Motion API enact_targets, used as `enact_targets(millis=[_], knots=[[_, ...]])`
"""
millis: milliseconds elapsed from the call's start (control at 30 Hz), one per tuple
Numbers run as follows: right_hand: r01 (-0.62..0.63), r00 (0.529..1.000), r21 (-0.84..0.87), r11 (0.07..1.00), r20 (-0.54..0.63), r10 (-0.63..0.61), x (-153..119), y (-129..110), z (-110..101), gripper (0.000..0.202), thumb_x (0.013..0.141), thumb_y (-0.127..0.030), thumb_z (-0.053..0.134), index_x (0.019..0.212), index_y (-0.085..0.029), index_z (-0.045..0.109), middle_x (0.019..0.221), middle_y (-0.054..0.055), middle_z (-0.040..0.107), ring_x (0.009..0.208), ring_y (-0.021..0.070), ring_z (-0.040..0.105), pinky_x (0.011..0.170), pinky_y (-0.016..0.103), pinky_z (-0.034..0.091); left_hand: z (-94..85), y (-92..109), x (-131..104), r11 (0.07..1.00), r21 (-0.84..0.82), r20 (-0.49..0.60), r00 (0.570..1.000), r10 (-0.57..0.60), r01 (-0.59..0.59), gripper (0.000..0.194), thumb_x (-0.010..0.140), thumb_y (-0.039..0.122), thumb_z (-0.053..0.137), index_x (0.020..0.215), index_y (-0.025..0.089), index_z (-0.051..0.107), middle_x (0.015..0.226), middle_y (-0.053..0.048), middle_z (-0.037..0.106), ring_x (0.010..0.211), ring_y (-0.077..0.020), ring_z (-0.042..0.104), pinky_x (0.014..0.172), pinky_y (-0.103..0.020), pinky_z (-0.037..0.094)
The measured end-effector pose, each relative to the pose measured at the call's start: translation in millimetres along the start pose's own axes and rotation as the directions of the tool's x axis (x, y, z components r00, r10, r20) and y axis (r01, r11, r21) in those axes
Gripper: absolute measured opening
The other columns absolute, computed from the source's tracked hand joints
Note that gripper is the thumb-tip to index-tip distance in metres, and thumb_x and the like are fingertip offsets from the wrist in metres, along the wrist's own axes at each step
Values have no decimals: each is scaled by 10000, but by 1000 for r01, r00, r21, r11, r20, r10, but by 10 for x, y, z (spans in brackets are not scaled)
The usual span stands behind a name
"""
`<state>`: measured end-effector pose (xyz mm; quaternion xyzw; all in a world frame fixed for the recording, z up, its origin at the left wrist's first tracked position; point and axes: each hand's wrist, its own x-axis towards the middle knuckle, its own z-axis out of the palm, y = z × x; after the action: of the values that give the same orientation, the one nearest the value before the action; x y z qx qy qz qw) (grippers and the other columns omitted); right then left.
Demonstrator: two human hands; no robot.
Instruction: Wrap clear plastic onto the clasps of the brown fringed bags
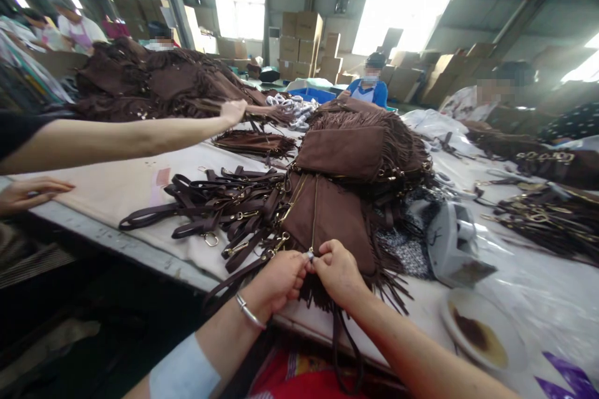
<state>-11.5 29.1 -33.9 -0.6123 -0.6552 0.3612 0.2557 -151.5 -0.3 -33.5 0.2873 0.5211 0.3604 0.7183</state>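
A brown fringed bag (339, 215) lies on the table in front of me, its gold zipper running toward my hands. At the zipper's near end, my left hand (283, 274) and my right hand (337, 271) meet with fingertips pinched together. Between them shows a small silvery piece (309, 255), too small to make out well. A bracelet is on my left wrist. Dark straps with gold clasps (243, 215) spread out to the left of the bag. Behind it rises a pile of more brown fringed bags (341, 153).
A co-worker's arm (140, 137) reaches in from the left over a flat bag (255, 142). A white dispenser (452, 243) and a round dish (482, 330) stand at right, near clear plastic (538, 299). More bags (116, 81) are heaped at back left.
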Motion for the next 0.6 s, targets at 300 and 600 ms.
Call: enact_targets(millis=[300, 600], knots=[[-42, 990, 43, 998, 134, 36, -29, -4, 60, 207, 761, -166, 552, 943, -217, 469, 494, -91, 575, 387, 112, 514, 416, 210, 342, -17, 102, -61, 988, -141, 11, 998, -65, 66, 233, 770, 389, 532, 694, 183, 454, 516, 118, 258, 402, -25, 149, 411, -166, 92], [468, 884, -141, 873, 60, -464, 230, -231, -527, 171, 859, -193, 521, 913, -200, 683, 919, 38, 712, 874, 177, 644, 820, 290, 466, 14, 20, -155, 86, 970, 91, 665, 742, -228, 280, 940, 200, 352, 742, 172, 548, 727, -62, 566, 636, -156, 501, 579, -279, 350]])
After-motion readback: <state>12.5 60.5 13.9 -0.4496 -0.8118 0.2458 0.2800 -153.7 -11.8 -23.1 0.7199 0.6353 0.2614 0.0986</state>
